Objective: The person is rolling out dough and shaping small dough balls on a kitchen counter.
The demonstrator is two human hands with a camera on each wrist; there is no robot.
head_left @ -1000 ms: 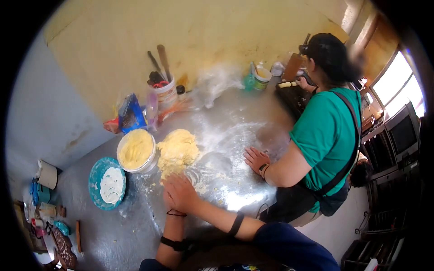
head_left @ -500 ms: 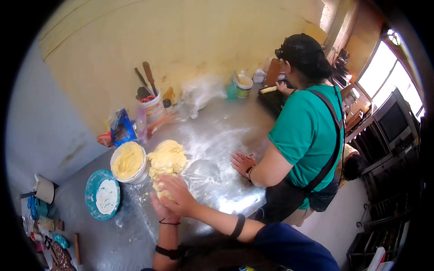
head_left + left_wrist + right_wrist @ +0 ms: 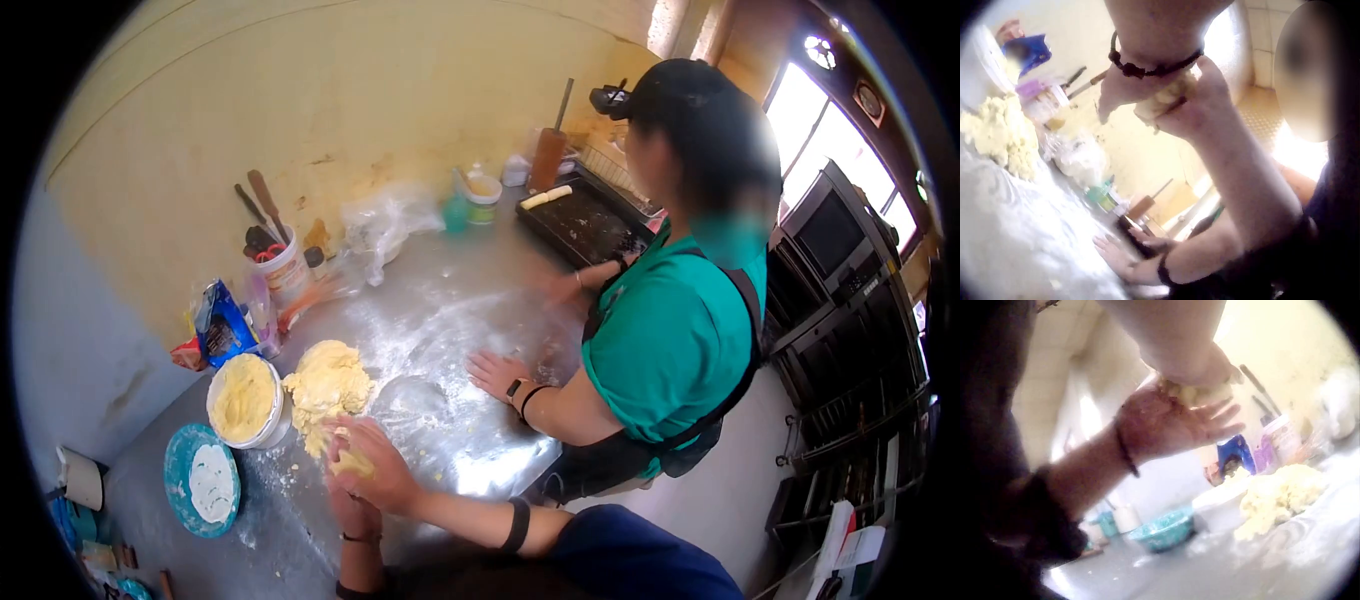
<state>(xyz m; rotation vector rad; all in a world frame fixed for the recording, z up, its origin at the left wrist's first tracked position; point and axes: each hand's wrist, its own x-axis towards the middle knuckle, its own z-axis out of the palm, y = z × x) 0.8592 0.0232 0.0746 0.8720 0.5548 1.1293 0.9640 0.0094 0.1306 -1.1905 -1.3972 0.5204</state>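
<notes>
Two hands of one person have a piece of dough between them, above the steel table. The right hand lies over this piece, its grip clamped on it with curved fingers. The left hand is under it, palm turned up, its fingers straight and a little apart; so its grip is not closed around the dough.

Just beyond the hands, one larger dough mound lies directly on the table. Next to it stands one white bucket, filled high with a yellow mass. Near the bucket there is one teal basin with white flour inside.

Close to the wall, one white utensil tub holds several upright tools, among them two long handles. Its label has print, but too small for me to read. Farther along, one small tub with a green label contains something yellow. One black baking tray carries a few pale rolls; I cannot count them surely. One other person, in a green T-shirt, stands beside the table.
</notes>
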